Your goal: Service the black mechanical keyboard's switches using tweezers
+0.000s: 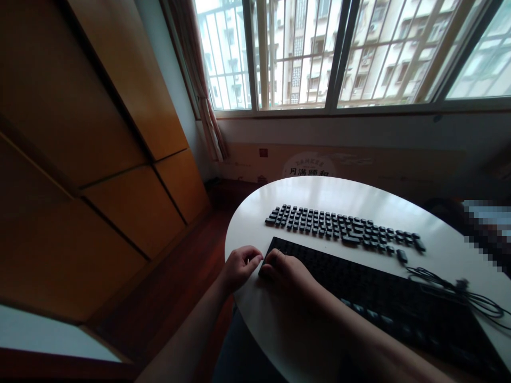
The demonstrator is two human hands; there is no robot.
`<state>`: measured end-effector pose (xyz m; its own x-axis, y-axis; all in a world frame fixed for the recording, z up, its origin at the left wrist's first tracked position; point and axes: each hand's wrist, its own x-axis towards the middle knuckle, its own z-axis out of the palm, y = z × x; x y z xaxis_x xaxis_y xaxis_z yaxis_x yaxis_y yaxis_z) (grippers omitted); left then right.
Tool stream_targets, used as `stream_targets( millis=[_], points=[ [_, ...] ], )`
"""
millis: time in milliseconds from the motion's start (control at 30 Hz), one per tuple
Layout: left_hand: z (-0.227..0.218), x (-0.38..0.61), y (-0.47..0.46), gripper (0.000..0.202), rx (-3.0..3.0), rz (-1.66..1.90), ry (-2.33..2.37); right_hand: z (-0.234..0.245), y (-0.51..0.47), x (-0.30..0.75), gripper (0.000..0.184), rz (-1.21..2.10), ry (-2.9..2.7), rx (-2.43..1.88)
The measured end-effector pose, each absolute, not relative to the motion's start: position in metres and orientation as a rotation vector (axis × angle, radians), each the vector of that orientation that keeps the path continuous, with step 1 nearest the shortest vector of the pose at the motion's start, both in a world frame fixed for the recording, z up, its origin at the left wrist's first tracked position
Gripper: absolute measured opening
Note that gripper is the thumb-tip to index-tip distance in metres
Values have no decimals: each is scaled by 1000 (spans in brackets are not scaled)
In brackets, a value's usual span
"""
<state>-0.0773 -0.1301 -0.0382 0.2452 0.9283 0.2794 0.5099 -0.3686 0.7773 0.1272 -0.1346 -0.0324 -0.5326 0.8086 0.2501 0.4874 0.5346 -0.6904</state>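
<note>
A black keyboard base (383, 298) lies on a round white table (351, 194), its keycaps removed. Those loose black keycaps (343, 226) are laid out in rows behind it. My right hand (289, 274) rests on the keyboard's near left corner with fingers curled down on it. My left hand (239, 266) sits at the table edge just left of that corner, fingers curled into a pinch; what it holds, if anything, is too small to make out.
A single keycap (402, 256) lies apart at the right end of the rows. A black cable (455, 284) coils on the table's right side. Wooden cabinets (99, 159) stand at left, a barred window (339, 53) behind.
</note>
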Motion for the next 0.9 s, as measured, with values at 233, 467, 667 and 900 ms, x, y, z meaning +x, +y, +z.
stream_targets(
  millis=[233,467,667,900],
  points=[
    [-29,-78,-132,22,2005,891,1113,-30,-134,128,14,842,-2114,-1027],
    [-29,-80,-130,24,1951,833,1115,-32,-133,127,15,796,-2117,-1040],
    [-29,-83,-135,21,1949,826,1080,-34,-136,127,16,748,-2142,-1036],
    [-30,-84,-139,20,1917,841,1138,-37,-135,124,15,677,-2178,-1043]
  ],
)
